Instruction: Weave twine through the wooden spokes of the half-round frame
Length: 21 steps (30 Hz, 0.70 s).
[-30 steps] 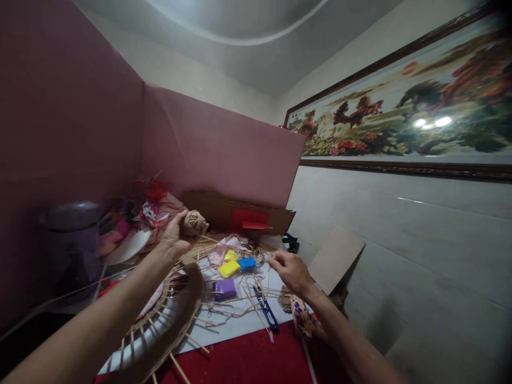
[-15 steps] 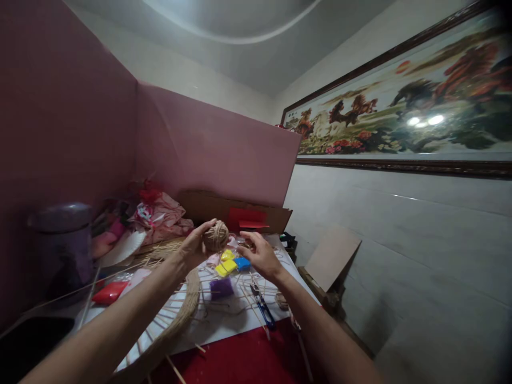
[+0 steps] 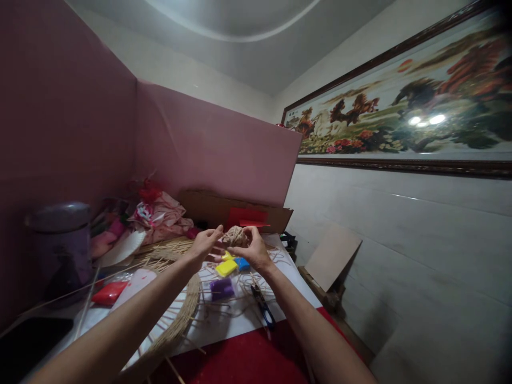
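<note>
My right hand (image 3: 256,250) grips a ball of brown twine (image 3: 235,236) above the far part of the table, thumb below and fingers over its right side. Just left of the ball, my left hand (image 3: 207,246) has its fingers apart; whether a strand runs to it is too fine to see. Under my left forearm lies a large woven twine ring (image 3: 188,304) with thin sticks radiating through it. Yellow (image 3: 226,268), blue (image 3: 242,263) and purple (image 3: 222,288) packets sit below the hands. A pair of dark blue-handled thread snips (image 3: 264,306) lies near my right forearm.
A bundle of thin sticks (image 3: 164,250), a red packet (image 3: 110,293) and a lilac container (image 3: 62,250) are at the left. Crumpled pink cloth (image 3: 168,216) lies behind them. A cardboard piece (image 3: 208,205) stands at the back. Red cloth (image 3: 240,357) covers the near edge.
The twine ball has passed from my left hand to my right and moved slightly rightward. My left hand's fingers have come off it; my right hand has closed around it.
</note>
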Tool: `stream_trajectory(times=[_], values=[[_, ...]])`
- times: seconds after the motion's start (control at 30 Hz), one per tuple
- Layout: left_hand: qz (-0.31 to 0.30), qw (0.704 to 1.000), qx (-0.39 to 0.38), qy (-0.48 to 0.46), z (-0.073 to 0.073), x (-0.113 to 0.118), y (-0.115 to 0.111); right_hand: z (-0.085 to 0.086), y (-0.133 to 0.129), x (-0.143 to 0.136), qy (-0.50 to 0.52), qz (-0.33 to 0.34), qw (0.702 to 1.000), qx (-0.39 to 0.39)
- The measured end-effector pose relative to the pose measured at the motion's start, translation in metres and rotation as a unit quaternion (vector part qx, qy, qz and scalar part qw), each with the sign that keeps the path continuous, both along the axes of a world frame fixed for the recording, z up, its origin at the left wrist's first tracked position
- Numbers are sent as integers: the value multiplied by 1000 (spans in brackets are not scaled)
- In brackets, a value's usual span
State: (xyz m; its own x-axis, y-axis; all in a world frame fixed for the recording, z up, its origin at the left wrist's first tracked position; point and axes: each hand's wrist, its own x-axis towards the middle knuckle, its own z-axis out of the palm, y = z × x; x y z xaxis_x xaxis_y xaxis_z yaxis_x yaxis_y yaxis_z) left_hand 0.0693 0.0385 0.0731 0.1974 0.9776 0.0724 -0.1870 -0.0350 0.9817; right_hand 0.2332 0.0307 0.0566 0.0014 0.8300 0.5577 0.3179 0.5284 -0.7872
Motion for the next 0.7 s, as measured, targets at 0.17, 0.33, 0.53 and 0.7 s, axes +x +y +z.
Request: stream_trajectory(times=[0.17,0.33,0.53,0.7], values=[[14,999,48,4,7,-10,6,4,-5,5,42,34,999,-7],[-147,982,107,-40,7,-5,-1,5,-10,4,34,143,989,-12],[-66,983,171,-21,2,1,2,9,-17,2,-55,3,998,5],[15,965,253,67,-2,-1,5,13,-20,-2,-87,-42,995,27]])
